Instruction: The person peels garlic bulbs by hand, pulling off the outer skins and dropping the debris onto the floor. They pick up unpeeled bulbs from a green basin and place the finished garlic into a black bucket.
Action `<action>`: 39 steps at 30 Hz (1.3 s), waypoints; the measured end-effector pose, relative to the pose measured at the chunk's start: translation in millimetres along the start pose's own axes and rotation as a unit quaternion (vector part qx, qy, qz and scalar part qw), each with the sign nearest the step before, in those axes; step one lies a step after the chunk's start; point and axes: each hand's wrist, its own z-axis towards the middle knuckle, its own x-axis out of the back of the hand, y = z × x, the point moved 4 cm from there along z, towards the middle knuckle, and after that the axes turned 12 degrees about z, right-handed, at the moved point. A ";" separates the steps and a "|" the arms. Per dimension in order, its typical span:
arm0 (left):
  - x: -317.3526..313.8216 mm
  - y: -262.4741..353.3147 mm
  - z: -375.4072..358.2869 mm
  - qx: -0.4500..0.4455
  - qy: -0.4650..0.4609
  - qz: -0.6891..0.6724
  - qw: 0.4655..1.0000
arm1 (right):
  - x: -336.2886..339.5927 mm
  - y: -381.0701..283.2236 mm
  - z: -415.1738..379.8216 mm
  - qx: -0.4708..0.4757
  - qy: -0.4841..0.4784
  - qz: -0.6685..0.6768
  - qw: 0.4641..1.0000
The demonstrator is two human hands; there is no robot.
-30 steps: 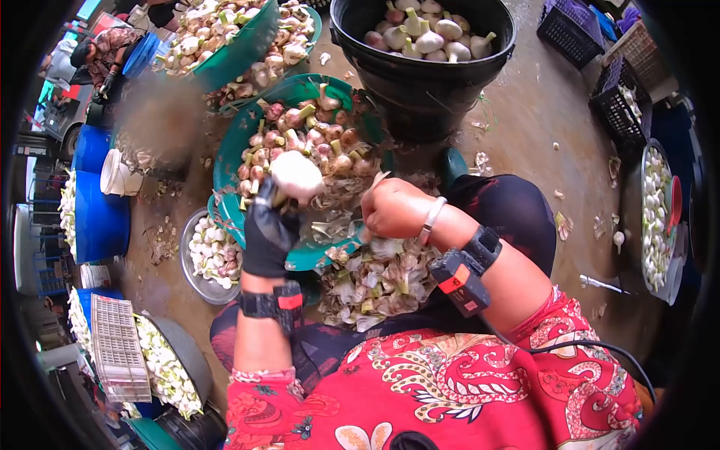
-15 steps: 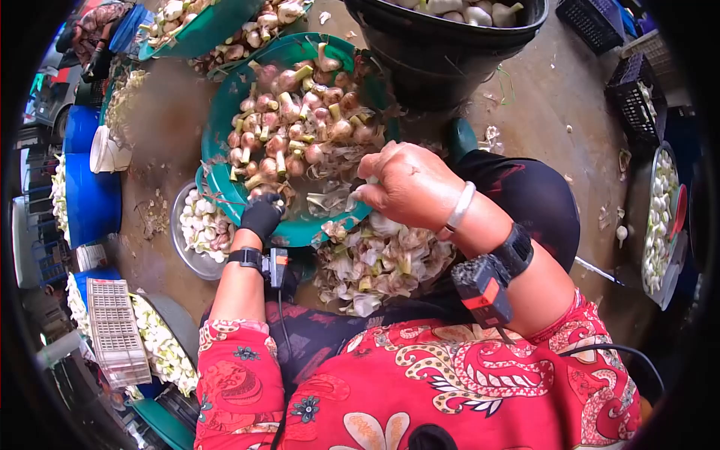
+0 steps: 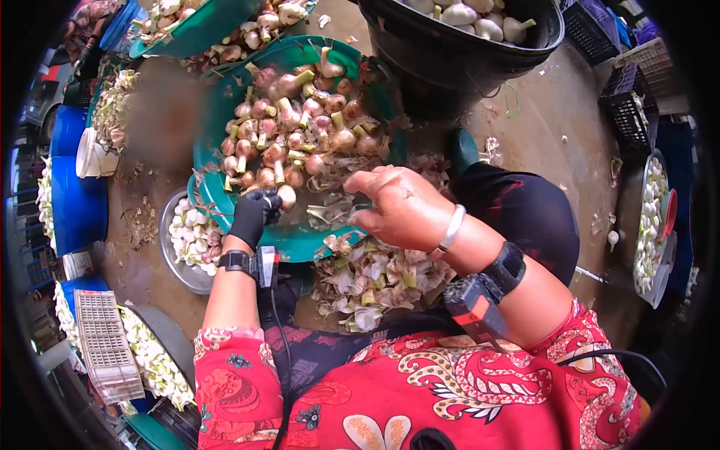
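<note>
My left hand [image 3: 255, 216], in a black glove, is over the near left rim of the green basin [image 3: 204, 150]. Its fingers are closed on a pale garlic bulb [image 3: 286, 197] that pokes out at the fingertips. Bare and wearing a white bangle, my right hand [image 3: 405, 206] hovers above the basin's near right side. Its thumb and forefinger are apart with nothing visible between them; the other fingers are curled and partly hidden. Stemmed garlic bulbs [image 3: 289, 112] fill much of the basin, and loose skins [image 3: 330, 212] lie nearer me.
A heap of garlic skins [image 3: 375, 277] lies below the basin. To the left stands a metal bowl of peeled garlic [image 3: 196, 236]. A black bucket [image 3: 457, 45] with bulbs is at the back right. Crates and a tray of garlic [image 3: 651, 225] line the right side.
The bulb in my left hand shows more clearly now. My right hand has moved slightly lower, its thumb and forefinger further apart. The whole view has shifted a little.
</note>
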 end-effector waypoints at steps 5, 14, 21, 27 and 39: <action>-43.2 136.4 -104.2 -0.129 -0.073 -0.069 0.986 | -16.7 -6.1 7.9 0.054 0.070 0.174 0.981; -74.5 159.7 -170.9 -0.233 -0.037 -0.279 0.931 | -10.4 -21.4 -2.8 0.045 0.000 0.539 0.841; -66.4 169.8 -181.7 -0.353 0.016 0.021 0.935 | -8.3 -15.2 -0.6 -0.008 -0.009 0.565 0.825; -67.5 164.8 -172.5 -0.260 -0.014 -0.128 0.957 | -12.7 -10.6 1.9 -0.005 -0.014 0.621 0.784; -70.8 147.0 -164.5 -0.216 -0.007 -0.164 0.962 | -23.7 -19.0 0.5 0.054 0.067 0.529 0.844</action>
